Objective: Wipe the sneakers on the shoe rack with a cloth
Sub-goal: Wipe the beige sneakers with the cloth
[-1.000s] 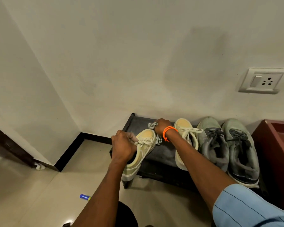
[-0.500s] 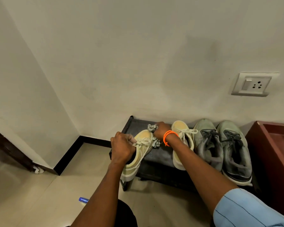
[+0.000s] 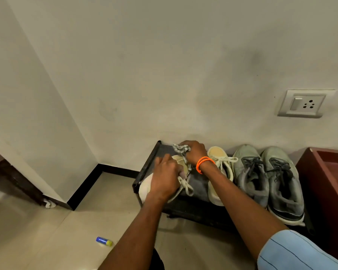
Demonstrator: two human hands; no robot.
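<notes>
Head view: left hand [image 3: 165, 179] grips the yellow sneaker [image 3: 177, 162] at the shoe rack's [image 3: 144, 172] left end; right hand [image 3: 193, 152], clamped on the cloth [image 3: 180, 150], sits at its toe.

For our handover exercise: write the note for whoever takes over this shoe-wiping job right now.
Left hand grips the cream sneaker at the left end of the shoe rack. Right hand holds the cloth against its toe. Second cream sneaker and grey pair sit on the rack. Done: wiping of the first is under way. Left: finish it, then the others.
</notes>
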